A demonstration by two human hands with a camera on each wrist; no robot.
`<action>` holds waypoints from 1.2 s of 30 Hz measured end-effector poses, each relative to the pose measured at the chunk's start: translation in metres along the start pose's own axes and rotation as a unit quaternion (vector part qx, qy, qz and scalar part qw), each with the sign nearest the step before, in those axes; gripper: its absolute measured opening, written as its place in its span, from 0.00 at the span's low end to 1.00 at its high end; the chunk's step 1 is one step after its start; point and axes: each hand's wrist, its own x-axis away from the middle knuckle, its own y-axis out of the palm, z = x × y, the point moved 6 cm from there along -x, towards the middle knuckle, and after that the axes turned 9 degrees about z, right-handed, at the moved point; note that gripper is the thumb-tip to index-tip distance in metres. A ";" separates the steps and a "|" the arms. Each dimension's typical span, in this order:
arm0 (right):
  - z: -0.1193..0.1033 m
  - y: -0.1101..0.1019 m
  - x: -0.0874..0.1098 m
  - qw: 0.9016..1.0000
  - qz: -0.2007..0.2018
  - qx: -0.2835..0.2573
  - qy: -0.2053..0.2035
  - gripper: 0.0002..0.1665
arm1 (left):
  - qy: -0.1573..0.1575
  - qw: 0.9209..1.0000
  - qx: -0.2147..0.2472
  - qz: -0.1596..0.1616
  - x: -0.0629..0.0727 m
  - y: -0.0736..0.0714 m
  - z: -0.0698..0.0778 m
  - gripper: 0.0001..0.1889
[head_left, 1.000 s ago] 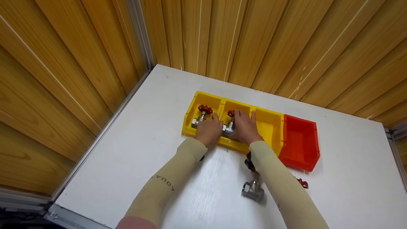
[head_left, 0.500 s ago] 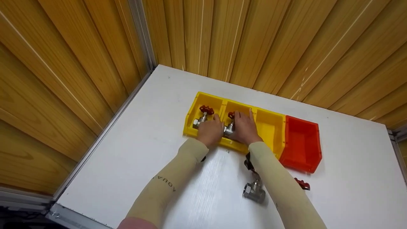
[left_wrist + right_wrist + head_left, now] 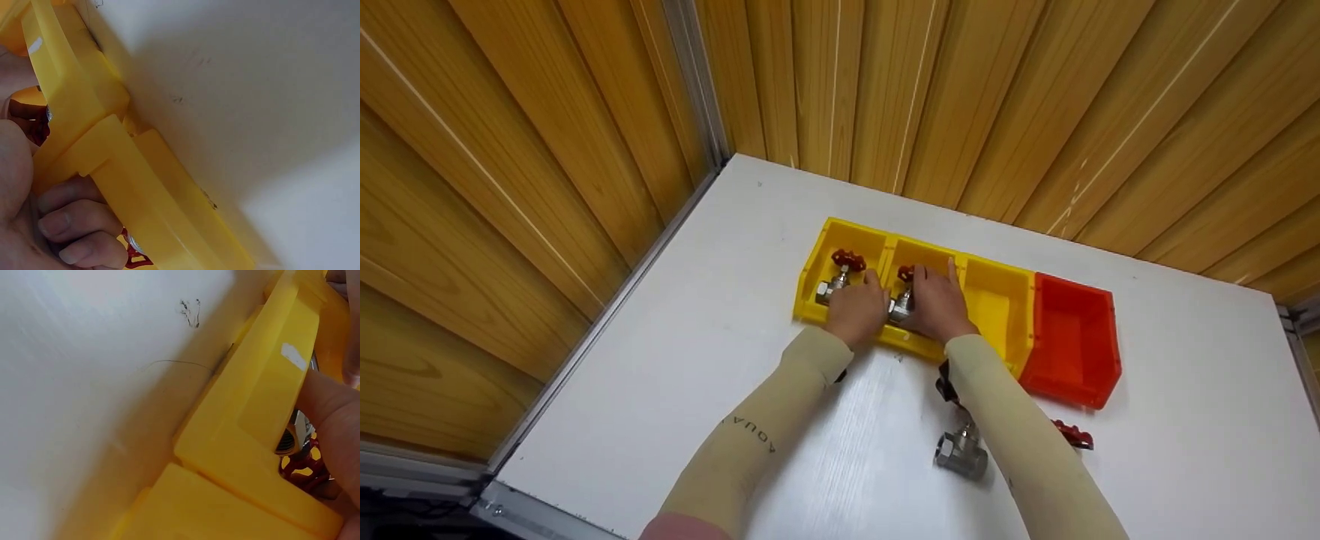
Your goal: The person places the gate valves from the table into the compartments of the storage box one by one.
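Observation:
A row of yellow parts bins [image 3: 997, 300] stands on the table in the head view. My left hand [image 3: 858, 307] straddles the divider between the first two bins and grips it. In the left wrist view its curled fingers [image 3: 79, 222] are inside the first bin. Beside them lies a metal valve [image 3: 832, 288] with a red handwheel [image 3: 848, 260]. My right hand [image 3: 939, 304] reaches into the second bin and grips another valve [image 3: 900, 306], partly covering it. That valve's red handwheel [image 3: 306, 464] shows below the thumb in the right wrist view.
A red bin [image 3: 1072, 337] adjoins the yellow row on the right. A loose valve [image 3: 961, 454] with a dark handwheel lies in front, beside my right forearm. Another red handwheel [image 3: 1072, 434] shows past that forearm. Wooden panels [image 3: 960, 97] rise behind the white table [image 3: 697, 330].
The bins and both hands sit slightly farther right and lower in the picture than a second ago, as does the whole scene. Both hands keep nearly the same hold.

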 end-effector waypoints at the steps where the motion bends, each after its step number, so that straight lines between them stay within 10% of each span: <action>1: 0.000 0.000 0.001 1.000 0.002 0.005 -0.003 0.54 | 0.000 1.000 0.004 0.001 0.000 0.000 0.000 0.28; 36: 0.003 -0.013 0.004 0.998 0.019 -0.054 0.007 0.50 | 0.011 1.000 0.004 0.008 0.000 0.001 0.000 0.27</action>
